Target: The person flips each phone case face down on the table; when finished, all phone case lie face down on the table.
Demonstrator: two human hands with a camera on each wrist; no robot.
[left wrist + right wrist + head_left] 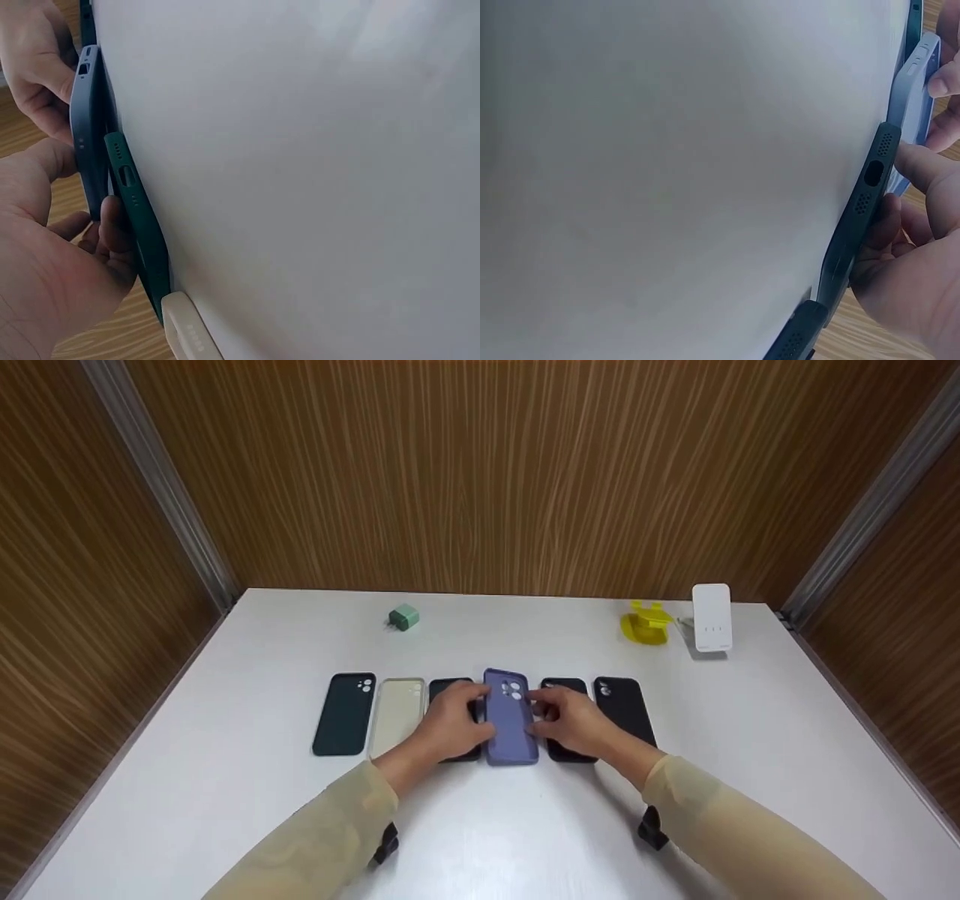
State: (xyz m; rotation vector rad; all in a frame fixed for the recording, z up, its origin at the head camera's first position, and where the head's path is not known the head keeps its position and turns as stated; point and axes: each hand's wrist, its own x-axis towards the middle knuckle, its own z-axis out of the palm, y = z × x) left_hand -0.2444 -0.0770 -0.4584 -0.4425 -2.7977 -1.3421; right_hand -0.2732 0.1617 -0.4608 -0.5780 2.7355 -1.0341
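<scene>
A purple phone case [511,735] with camera cutouts is held between both hands, its far end slightly raised in the head view. My left hand [454,721] grips its left edge, thumb nearer me and fingers farther back. The right hand [568,718] pinches the opposite edge in the same way. Under the left hand lies a dark green case [139,210], partly covered. Beneath the right hand is another dark case [855,214], also partly hidden. In the left wrist view the purple case [88,135] stands tilted beside the green one.
Also in the row are a dark teal case [343,716], a cream case [397,712] and a black case [626,709]. Farther back sit a green charger plug [404,617], a yellow stand [645,628] and a white phone-shaped panel [712,617]. Wood-grain walls [480,480] enclose the white table [480,840].
</scene>
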